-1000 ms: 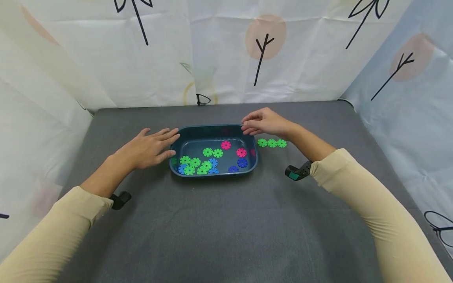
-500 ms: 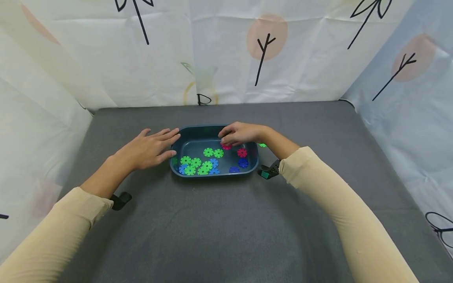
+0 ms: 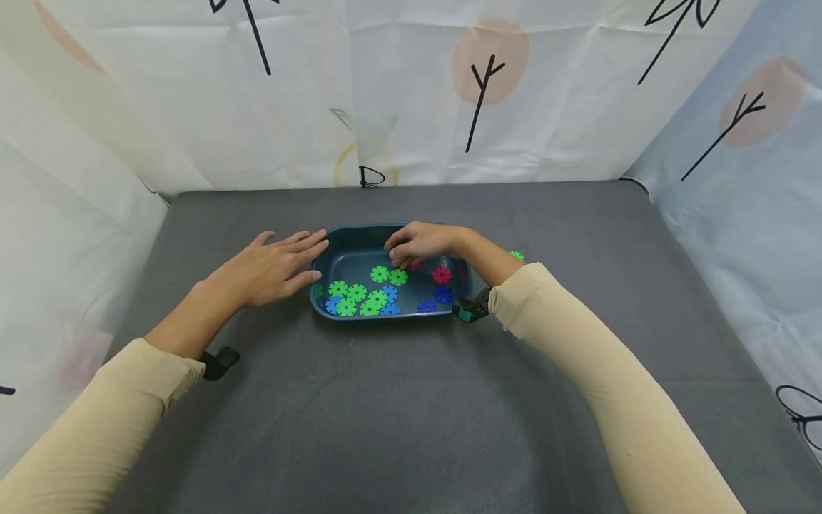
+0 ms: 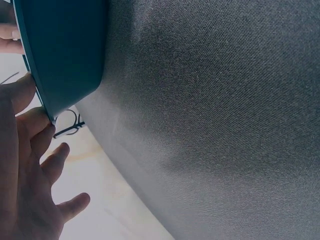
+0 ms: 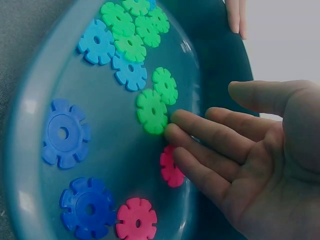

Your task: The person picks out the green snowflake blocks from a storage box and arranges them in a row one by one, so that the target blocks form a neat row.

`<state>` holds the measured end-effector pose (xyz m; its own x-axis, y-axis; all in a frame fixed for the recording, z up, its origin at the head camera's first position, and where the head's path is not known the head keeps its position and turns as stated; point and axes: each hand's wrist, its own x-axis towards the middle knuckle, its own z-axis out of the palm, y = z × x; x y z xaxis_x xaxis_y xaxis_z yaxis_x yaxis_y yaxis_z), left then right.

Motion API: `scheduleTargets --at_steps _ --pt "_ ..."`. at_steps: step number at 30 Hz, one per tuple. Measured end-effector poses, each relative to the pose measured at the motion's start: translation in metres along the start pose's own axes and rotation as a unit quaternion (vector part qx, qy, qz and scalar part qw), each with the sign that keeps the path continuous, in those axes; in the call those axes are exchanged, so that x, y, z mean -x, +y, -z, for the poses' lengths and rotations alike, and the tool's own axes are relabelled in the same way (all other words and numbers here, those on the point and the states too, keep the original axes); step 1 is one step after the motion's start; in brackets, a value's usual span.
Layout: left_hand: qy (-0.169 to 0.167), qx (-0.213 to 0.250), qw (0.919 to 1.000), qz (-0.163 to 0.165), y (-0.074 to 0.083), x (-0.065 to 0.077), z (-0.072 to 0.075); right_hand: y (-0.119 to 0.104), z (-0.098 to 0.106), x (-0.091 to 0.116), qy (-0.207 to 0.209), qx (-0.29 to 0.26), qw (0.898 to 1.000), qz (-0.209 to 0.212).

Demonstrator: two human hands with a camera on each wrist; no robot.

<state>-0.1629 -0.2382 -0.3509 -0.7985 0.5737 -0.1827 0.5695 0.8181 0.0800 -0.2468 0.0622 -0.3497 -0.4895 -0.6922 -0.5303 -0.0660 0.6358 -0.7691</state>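
Note:
A dark teal tray (image 3: 334,314) holds several notched plastic discs. My left hand (image 3: 272,270) touches its left rim with outstretched fingers, and the left wrist view has the fingertips right at that rim (image 4: 36,87). Inside the tray is my right hand (image 3: 424,241), its fingers fairly straight and the thumb held apart in the right wrist view. Those fingertips reach the edge of a green disc (image 5: 152,111), which overlaps a second green disc (image 5: 165,86). A pink disc (image 5: 171,166) is partly hidden behind the fingers; another pink disc (image 5: 136,220) lies nearer the tray's right end.
Green and light blue discs (image 5: 96,42) cluster at the tray's left end. Two dark blue discs (image 5: 66,134) lie along the near side. On the grey table (image 3: 385,407), a green disc (image 3: 516,255) shows past my right forearm. Patterned white cloth (image 3: 411,93) stands behind.
My right hand has moved left and down from the tray's right rim to the green discs inside. Its forearm now covers most of the green row on the table. The left hand stays put.

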Motion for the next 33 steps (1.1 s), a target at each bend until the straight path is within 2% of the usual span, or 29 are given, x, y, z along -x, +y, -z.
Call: scheduleTargets --at_steps 7,18,28,33 --pt "0.000 0.002 1.0000 -0.001 0.001 0.000 0.002 0.001 -0.002 0.002 -0.027 0.027 0.999 -0.006" --pt "-0.001 0.003 1.0000 -0.001 0.002 0.001 0.001 0.002 -0.010 0.006 -0.072 0.074 0.995 0.018" --pt "0.004 0.007 1.0000 -0.005 0.003 0.002 0.002 -0.003 -0.019 0.006 -0.059 0.112 0.991 0.048" --pt "0.007 0.005 0.9999 -0.008 0.003 0.002 0.002 -0.004 -0.023 0.004 -0.072 0.113 0.990 0.046"
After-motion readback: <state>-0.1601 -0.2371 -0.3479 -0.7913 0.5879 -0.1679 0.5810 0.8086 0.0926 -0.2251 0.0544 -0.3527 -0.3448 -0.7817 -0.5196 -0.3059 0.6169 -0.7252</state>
